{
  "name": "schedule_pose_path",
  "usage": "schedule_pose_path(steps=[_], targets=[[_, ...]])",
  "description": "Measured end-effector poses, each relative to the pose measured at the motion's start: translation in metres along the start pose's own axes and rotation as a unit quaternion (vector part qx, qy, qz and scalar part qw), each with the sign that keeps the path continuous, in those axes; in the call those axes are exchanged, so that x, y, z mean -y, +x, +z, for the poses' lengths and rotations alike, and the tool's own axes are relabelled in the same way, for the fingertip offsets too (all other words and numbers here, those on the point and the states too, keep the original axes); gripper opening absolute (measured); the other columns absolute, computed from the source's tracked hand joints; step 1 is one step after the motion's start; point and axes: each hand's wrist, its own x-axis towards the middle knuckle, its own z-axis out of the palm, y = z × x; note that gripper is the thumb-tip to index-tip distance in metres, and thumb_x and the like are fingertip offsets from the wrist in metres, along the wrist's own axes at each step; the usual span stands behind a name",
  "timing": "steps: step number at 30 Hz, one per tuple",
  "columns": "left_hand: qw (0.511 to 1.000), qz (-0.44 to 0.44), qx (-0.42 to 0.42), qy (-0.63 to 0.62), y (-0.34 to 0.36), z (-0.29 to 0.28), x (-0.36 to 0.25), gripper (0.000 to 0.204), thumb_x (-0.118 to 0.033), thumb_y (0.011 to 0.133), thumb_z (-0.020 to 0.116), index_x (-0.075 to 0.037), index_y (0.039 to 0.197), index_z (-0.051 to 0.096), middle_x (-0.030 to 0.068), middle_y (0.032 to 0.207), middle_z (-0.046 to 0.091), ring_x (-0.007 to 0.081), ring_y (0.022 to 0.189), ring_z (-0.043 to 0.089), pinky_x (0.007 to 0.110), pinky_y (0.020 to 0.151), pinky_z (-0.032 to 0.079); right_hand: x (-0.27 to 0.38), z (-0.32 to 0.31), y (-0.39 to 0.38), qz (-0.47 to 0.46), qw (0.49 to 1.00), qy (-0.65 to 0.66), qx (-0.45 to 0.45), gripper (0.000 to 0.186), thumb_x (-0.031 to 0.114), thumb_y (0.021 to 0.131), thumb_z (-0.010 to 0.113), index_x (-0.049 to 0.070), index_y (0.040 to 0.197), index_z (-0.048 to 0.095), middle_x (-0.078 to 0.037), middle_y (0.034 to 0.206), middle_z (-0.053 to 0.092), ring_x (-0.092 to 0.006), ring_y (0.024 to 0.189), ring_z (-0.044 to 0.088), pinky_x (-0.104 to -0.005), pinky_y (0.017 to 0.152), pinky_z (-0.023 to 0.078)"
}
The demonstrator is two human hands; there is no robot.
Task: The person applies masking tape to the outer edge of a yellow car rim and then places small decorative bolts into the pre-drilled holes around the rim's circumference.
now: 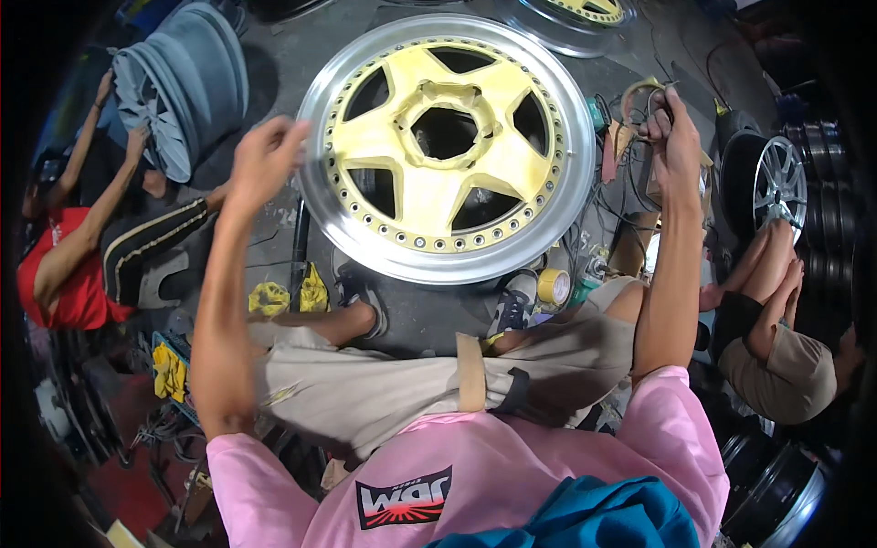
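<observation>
A large car wheel [448,146] lies flat on the floor in front of me, with a yellow five-spoke centre and a polished silver lip ringed with small bolt holes. My left hand [265,157] rests on the wheel's left outer rim, fingers curled against the edge. My right hand [671,128] is raised to the right of the wheel, closed around a small dark tool or cable end near a tangle of wires [621,196]. What exactly it grips is hard to make out.
A roll of yellow tape [554,286] lies by my right knee. A person in red [64,265] works on a grey wheel [178,87] at left. Another person [776,329] sits at right beside a silver wheel [776,183]. More rims stand behind.
</observation>
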Motion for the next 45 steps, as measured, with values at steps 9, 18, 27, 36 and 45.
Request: schedule_pose_path(steps=[9, 18, 27, 36, 45], targets=[[0.964, -0.238, 0.076, -0.096, -0.012, 0.017, 0.061, 0.052, -0.042, 0.108, 0.050, 0.006, 0.122, 0.062, 0.0152, 0.091, 0.070, 0.0220, 0.070, 0.071, 0.036, 0.058, 0.062, -0.118, 0.040, 0.075, -0.009, 0.864, -0.504, -0.007, 0.067, 0.054, 0.092, 0.070, -0.007, 0.119, 0.066, -0.029, 0.111, 0.071, -0.0410, 0.106, 0.070, -0.0452, 0.092, 0.052], [0.981, -0.173, -0.029, 0.081, 0.032, 0.028, 0.065, 0.060, -0.046, 0.103, 0.052, 0.011, 0.102, 0.071, 0.0286, 0.092, 0.073, 0.0374, 0.087, 0.076, 0.047, 0.060, 0.061, -0.115, 0.032, 0.043, -0.008, 0.870, -0.493, 0.007, 0.060, 0.041, 0.089, 0.076, -0.008, 0.124, 0.067, -0.027, 0.114, 0.072, -0.0397, 0.112, 0.069, -0.0451, 0.098, 0.051], [0.972, -0.039, -0.227, 0.043, 0.149, 0.043, 0.053, 0.059, -0.048, 0.100, 0.055, 0.002, 0.128, 0.067, 0.0272, 0.125, 0.069, 0.0404, 0.121, 0.065, 0.046, 0.102, 0.050, -0.080, 0.017, -0.124, 0.173, 0.931, -0.311, 0.083, 0.028, 0.028, 0.096, 0.074, 0.002, 0.100, 0.066, -0.004, 0.074, 0.065, -0.0113, 0.058, 0.060, -0.0264, 0.048, 0.044], [0.992, -0.058, -0.078, -0.082, 0.065, -0.006, 0.012, 0.035, -0.035, 0.103, 0.064, -0.002, 0.115, 0.070, 0.0035, 0.094, 0.070, 0.0108, 0.085, 0.064, 0.027, 0.081, 0.051, 0.007, 0.054, -0.096, -0.075, 0.968, -0.239, 0.024, 0.027, 0.024, 0.106, 0.057, 0.000, 0.112, 0.068, -0.003, 0.089, 0.059, -0.0135, 0.085, 0.056, -0.0305, 0.079, 0.046], [0.942, -0.011, 0.251, -0.221, -0.037, 0.056, -0.107, 0.045, -0.034, 0.111, 0.050, 0.006, 0.122, 0.069, 0.0110, 0.109, 0.073, 0.0140, 0.097, 0.069, 0.029, 0.090, 0.055, 0.001, 0.148, -0.147, -0.171, 0.878, -0.248, 0.371, 0.019, 0.010, 0.090, 0.075, -0.004, 0.102, 0.068, -0.017, 0.099, 0.067, -0.0340, 0.094, 0.067, -0.0425, 0.084, 0.053]])
